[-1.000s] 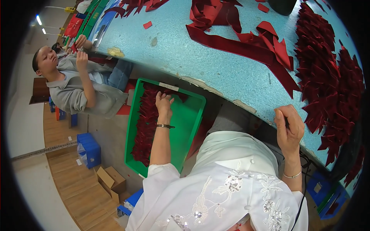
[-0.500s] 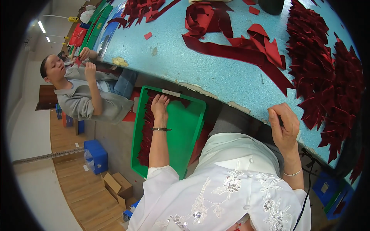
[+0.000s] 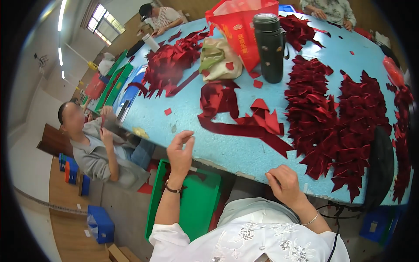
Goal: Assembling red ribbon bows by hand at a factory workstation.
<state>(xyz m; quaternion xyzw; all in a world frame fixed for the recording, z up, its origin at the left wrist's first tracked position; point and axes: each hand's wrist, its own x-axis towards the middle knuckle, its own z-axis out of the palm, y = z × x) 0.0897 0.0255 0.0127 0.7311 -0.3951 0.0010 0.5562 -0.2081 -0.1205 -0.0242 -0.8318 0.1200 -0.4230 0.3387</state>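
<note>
My left hand (image 3: pixel 180 153) is raised above the near end of a green tray (image 3: pixel 200 209), by the table edge. Its thumb and fingers are apart, with nothing seen in them. A dark bracelet (image 3: pixel 173 187) circles that wrist. Loosely curled, my right hand (image 3: pixel 284 183) rests at the table's near edge, and no object shows in it. Beyond my hands, a long dark-red velvet ribbon (image 3: pixel 244 129) lies in loose folds. To the right, dark-red ribbon bows (image 3: pixel 310 118) are piled in long rows. My left forearm hides part of the tray.
A dark flask (image 3: pixel 268 48), a red bag (image 3: pixel 235 30) and a cream-and-green cloth bundle (image 3: pixel 220 59) stand on the blue table (image 3: pixel 174 111). More red ribbon pieces (image 3: pixel 170 65) are heaped far left. A co-worker (image 3: pixel 96 144) sits at left; others sit at the far side.
My left hand has risen out of the green tray to the table edge. My right hand stays curled by the edge. The view has tilted up, showing more of the table.
</note>
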